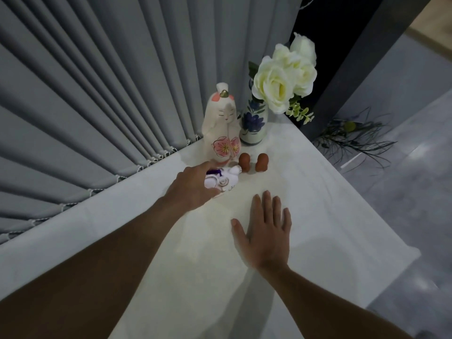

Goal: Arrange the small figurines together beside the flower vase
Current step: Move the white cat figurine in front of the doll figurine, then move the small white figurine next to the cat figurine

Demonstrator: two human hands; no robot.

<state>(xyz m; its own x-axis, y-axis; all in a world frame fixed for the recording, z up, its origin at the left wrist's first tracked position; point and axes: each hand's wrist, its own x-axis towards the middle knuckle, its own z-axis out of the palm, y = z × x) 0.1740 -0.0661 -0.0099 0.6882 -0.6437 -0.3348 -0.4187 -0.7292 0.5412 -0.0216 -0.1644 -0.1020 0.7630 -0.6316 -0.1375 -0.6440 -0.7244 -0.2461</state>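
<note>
A blue-flowered white vase (253, 123) with white roses stands at the far corner of the white table (305, 204). Just left of it stands a tall cream doll figurine (221, 128) with pink flower painting. Two small brown figurines (243, 162) (261, 162) sit in front of the vase. My left hand (193, 187) is shut on a small white figurine with purple marks (223, 181), low over the table in front of the doll. My right hand (265, 231) lies flat on the table, fingers spread, holding nothing.
Grey pleated curtains (97, 106) hang along the table's left edge. The table's right edge drops to a grey floor, where a dark leafy sprig (352, 138) lies. A dark pillar (354, 57) rises behind the vase.
</note>
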